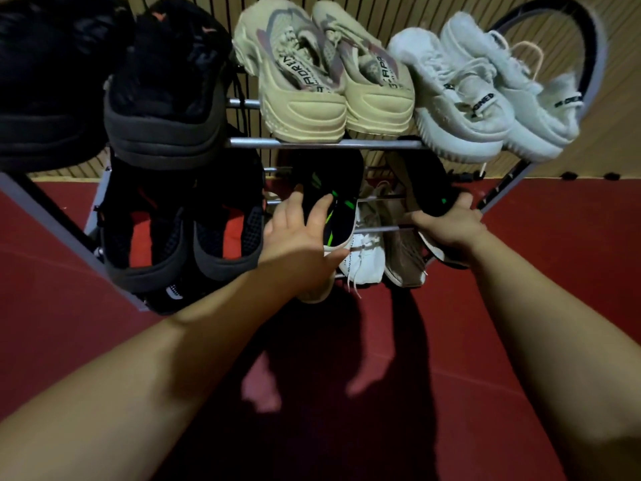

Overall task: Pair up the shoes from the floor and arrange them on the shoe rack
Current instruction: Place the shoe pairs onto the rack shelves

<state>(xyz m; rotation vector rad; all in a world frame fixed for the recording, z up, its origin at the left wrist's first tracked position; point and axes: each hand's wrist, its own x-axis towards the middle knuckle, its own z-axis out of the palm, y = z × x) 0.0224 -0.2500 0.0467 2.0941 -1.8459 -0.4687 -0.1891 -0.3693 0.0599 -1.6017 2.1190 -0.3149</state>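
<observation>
On the shoe rack (312, 144), middle shelf: the left hand (305, 234) lies spread-fingered against one black-and-green sneaker (341, 216), and the right hand (447, 227) grips the heel of its mate (425, 184). They look light, with soft uppers; the stiffer heel seems the surest hold.

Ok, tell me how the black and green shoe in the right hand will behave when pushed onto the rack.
Probably light: the right hand holds the black and green shoe by its heel alone. Its soft-looking upper likely flexes, while the sole stays stiffer. It may tip or catch, since the shelf is just spaced bars.
</observation>
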